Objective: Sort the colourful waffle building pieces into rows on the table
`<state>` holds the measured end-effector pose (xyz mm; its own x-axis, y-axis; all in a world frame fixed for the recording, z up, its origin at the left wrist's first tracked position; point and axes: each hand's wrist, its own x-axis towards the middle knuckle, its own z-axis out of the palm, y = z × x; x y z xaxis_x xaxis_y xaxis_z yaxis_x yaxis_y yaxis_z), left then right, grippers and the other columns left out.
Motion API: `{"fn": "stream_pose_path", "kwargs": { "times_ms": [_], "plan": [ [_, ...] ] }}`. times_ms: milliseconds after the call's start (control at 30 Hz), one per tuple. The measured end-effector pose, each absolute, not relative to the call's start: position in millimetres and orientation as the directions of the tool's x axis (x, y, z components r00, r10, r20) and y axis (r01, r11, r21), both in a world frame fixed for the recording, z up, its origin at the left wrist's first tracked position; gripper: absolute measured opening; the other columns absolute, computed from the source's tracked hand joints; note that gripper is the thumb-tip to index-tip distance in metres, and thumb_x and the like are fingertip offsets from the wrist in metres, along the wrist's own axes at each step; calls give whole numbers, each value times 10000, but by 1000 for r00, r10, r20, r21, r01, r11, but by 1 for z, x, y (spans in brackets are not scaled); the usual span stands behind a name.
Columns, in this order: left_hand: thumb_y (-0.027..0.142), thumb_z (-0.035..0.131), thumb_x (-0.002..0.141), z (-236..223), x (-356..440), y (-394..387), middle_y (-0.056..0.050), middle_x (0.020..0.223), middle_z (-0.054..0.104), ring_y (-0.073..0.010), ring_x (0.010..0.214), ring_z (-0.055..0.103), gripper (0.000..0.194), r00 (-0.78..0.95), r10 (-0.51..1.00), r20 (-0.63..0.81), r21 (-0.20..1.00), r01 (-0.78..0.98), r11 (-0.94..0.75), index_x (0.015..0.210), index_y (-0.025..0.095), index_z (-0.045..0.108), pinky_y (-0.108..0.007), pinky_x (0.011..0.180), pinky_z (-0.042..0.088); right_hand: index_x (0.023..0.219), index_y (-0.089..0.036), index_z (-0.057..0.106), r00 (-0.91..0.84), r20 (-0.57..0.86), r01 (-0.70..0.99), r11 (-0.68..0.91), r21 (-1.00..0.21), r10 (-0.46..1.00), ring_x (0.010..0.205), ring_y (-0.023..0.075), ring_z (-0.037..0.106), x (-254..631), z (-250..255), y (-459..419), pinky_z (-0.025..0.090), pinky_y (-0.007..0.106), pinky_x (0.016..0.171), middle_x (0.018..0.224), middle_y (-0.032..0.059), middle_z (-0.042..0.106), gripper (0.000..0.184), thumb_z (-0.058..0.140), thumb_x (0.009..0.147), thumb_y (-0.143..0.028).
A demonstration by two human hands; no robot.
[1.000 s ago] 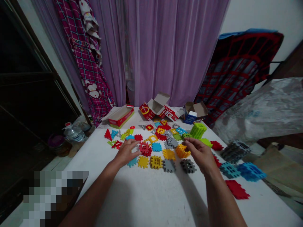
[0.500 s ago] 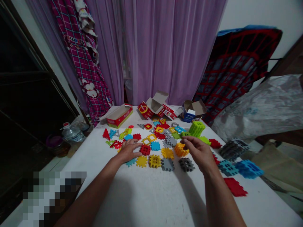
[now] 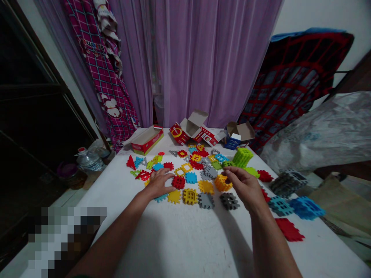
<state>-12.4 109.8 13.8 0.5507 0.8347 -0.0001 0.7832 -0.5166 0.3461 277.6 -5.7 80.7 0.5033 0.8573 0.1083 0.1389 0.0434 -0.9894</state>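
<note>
My left hand (image 3: 159, 183) rests low over the table with its fingers spread, its thumb and fingertips beside a red windowed square block (image 3: 179, 182). Under and next to that hand lie a teal square (image 3: 161, 198) and a yellow toothed square (image 3: 174, 197). My right hand (image 3: 242, 181) is curled at the upper right of an orange stack of toothed pieces (image 3: 222, 183). Its thumb and forefinger come close together; whatever may be between them is hidden. Nearer me are a dark grey windowed block (image 3: 230, 201), a grey square (image 3: 206, 200) and a yellow windowed block (image 3: 190, 196).
On the white table (image 3: 185, 239), several loose coloured pieces spread toward the back. A tall lime-green stack (image 3: 242, 157), a black-grey stack (image 3: 288, 183), blue blocks (image 3: 307, 207) and a red square (image 3: 290, 229) stand rightward. Opened cartons (image 3: 147, 139) line the back edge.
My left hand has settled slightly lower and closer to the red block. The right hand keeps its place by the orange stack. The view has shifted slightly.
</note>
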Motion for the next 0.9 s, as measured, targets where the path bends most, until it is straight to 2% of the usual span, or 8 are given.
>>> {"fn": "stream_pose_path", "kwargs": {
  "times_ms": [133, 333, 600, 900],
  "plan": [
    [449, 706, 793, 15, -12, 109, -90, 1467, 484, -337, 1387, 368, 468, 553, 833, 10, 344, 780, -523, 1238, 318, 640, -566, 1110, 272, 850, -176, 740, 501, 114, 146, 47, -988, 858, 619, 168, 645, 278, 81, -6, 545, 317, 608, 769, 72, 747, 520, 779, 575, -617],
    [453, 737, 752, 19, -11, 108, -106, 1501, 445, -342, 1401, 349, 716, 563, 826, 19, 364, 766, -530, 1414, 334, 493, -568, 1121, 257, 879, -181, 751, 476, 179, 210, 87, -974, 861, 614, 173, 649, 282, 69, -4, 548, 319, 595, 781, 77, 750, 492, 752, 645, -613],
    [414, 737, 757, 17, -7, 110, -107, 1480, 467, -349, 1382, 372, 514, 589, 807, 44, 361, 744, -562, 1250, 314, 629, -600, 1112, 249, 889, -186, 753, 478, 189, 223, 90, -971, 858, 615, 173, 648, 284, 67, -4, 549, 319, 591, 795, 81, 751, 488, 737, 669, -620],
    [397, 733, 769, 17, -8, 110, -108, 1497, 448, -346, 1402, 350, 514, 579, 816, 9, 342, 765, -546, 1261, 308, 612, -608, 1117, 229, 907, -181, 751, 483, 193, 215, 98, -972, 854, 631, 170, 645, 285, 62, -3, 542, 308, 599, 804, 80, 748, 480, 724, 689, -608]
  ]
}}
